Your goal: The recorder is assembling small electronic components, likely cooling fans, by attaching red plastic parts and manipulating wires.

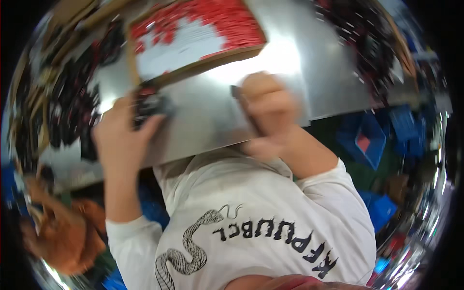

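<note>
My left hand (pixel 118 130) is at the left of the metal table (pixel 198 123), its thumb and fingers around a small dark object with red and grey parts (pixel 146 104). Motion blurs that object, so its kind does not show. My right hand (pixel 270 106), also blurred, is a fist above the table's near edge. It grips a slim dark tool or handle (pixel 249 113), whose dark end juts out toward the left hand. The two hands are apart. Just beyond them lies a shallow cardboard tray (pixel 212 64) with many small red pieces (pixel 237 24) on white paper.
Heaps of dark parts (pixel 70 106) lie at the left of the table, with more dark parts (pixel 362 43) at the far right. Blue bins (pixel 365 140) stand below the table's right side. A person in orange (pixel 72 237) is at the lower left.
</note>
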### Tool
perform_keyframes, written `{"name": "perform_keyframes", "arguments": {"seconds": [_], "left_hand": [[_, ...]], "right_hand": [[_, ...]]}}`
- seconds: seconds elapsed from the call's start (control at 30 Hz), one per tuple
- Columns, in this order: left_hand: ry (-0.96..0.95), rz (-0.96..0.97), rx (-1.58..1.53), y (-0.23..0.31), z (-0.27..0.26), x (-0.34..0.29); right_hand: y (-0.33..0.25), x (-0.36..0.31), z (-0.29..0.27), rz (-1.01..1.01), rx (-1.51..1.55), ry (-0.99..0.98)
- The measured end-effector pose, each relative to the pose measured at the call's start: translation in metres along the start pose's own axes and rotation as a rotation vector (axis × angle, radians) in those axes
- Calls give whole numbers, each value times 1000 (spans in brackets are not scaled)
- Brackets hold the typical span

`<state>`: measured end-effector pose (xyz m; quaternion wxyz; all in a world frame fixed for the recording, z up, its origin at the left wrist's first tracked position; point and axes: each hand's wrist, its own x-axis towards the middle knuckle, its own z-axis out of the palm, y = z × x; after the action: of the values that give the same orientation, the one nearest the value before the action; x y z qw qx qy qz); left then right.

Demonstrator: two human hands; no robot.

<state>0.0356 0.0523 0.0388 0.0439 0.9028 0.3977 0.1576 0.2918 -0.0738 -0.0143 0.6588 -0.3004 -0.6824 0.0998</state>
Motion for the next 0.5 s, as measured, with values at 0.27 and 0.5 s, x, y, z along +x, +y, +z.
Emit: {"name": "perform_keyframes", "arguments": {"seconds": [0.27, 0.5], "left_hand": [[370, -55, 528, -108, -27, 9], [134, 129, 147, -56, 25, -59]], "right_hand": [[-17, 2, -69, 434, -734, -402], [-25, -14, -342, 1346, -1845, 234]]}}
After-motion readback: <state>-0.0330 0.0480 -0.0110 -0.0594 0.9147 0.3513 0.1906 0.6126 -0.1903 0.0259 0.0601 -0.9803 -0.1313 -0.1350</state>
